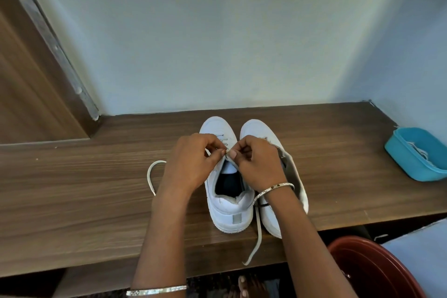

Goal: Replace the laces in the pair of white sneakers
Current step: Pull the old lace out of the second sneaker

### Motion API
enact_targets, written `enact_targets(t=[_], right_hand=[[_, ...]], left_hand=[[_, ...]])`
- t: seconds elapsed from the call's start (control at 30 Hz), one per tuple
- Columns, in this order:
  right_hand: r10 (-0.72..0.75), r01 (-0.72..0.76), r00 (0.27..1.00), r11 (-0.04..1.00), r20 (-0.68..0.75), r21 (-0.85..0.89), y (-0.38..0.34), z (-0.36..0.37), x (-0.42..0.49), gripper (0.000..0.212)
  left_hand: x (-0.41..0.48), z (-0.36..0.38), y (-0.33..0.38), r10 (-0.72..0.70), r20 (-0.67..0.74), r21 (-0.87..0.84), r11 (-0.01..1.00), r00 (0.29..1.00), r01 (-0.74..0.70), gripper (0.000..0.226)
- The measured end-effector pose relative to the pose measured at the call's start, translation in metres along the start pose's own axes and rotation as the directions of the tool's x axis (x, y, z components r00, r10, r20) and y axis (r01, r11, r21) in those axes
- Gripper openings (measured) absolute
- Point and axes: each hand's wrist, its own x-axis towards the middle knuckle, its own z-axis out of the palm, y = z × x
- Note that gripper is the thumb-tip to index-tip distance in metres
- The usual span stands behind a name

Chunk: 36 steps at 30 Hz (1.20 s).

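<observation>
Two white sneakers stand side by side on the wooden shelf [84,176], toes toward the wall. The left sneaker [227,205] has a white lace [151,176] threaded through its front eyelets. One lace end loops out to the left on the wood. The other lace end [256,237] trails down past the shelf's front edge. My left hand [191,167] and my right hand [256,164] meet over the left sneaker's tongue. Both pinch the lace at the upper eyelets with thumb and fingers. The right sneaker [271,215] is mostly hidden under my right hand and wrist.
A blue plastic tub [411,159] with white laces inside sits at the shelf's right end. A dark red basin [372,271] stands below the shelf at lower right. The wall runs close behind the sneakers. A wooden door frame [36,80] rises at the left.
</observation>
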Motion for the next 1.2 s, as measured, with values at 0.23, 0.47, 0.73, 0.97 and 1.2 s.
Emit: enact_targets(t=[0.23, 0.47, 0.73, 0.97, 1.2], right_hand=[[0.023, -0.023, 0.999, 1.000, -0.044, 0.013, 0.002, 0.000, 0.001, 0.012], [-0.011, 0.015, 0.999, 0.996, -0.045, 0.093, 0.006, 0.000, 0.001, 0.020], [-0.076, 0.074, 0.997, 0.991, 0.012, 0.114, 0.006, -0.004, 0.000, 0.011], [0.170, -0.129, 0.985, 0.839, -0.031, 0.528, 0.005, -0.012, 0.002, 0.018], [0.323, -0.118, 0.946, 0.383, -0.014, 0.916, 0.000, -0.047, 0.004, 0.016]], left_hand=[[-0.001, 0.006, 0.000, -0.031, 0.065, -0.028, 0.999, 0.997, 0.033, 0.006], [-0.003, -0.003, -0.007, -0.148, 0.203, -0.222, 0.956, 0.968, 0.192, 0.007], [-0.002, -0.002, -0.003, -0.134, 0.230, -0.251, 0.949, 0.964, 0.191, 0.013], [-0.003, -0.004, -0.006, -0.196, 0.232, -0.460, 0.841, 0.953, 0.285, 0.014], [0.003, -0.009, -0.011, -0.405, -0.133, -0.565, 0.781, 0.905, 0.266, 0.015]])
